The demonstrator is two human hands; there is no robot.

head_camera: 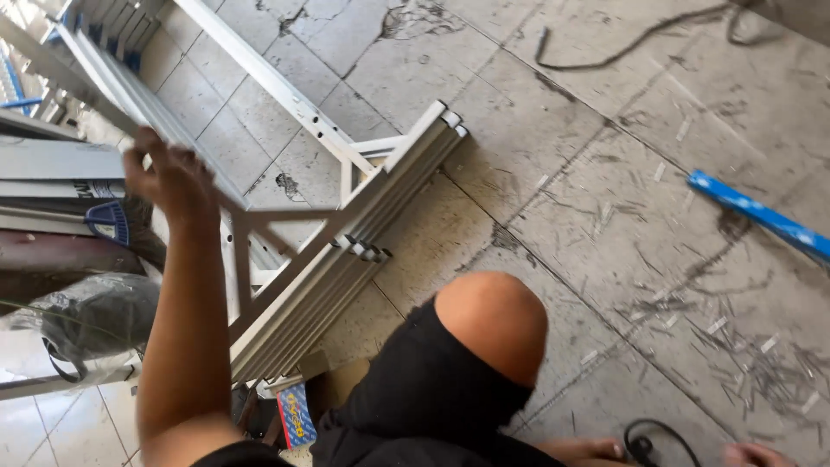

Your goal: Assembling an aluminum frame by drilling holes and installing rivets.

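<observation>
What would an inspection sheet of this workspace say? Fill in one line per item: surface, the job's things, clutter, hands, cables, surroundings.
Surface: cracked, dusty grey floor tiles.
Job's things: aluminium bars lying bundled on the floor; a thin bar runs past the raised hand.
Clutter: metal shavings, blue strip, plastic bag, small colourful box.
Hands: left hand raised at the thin bar, fingers curled; right hand not in view.
Cables: black cable at top, another by the foot.
Surroundings: stacked metal frames at top left.
</observation>
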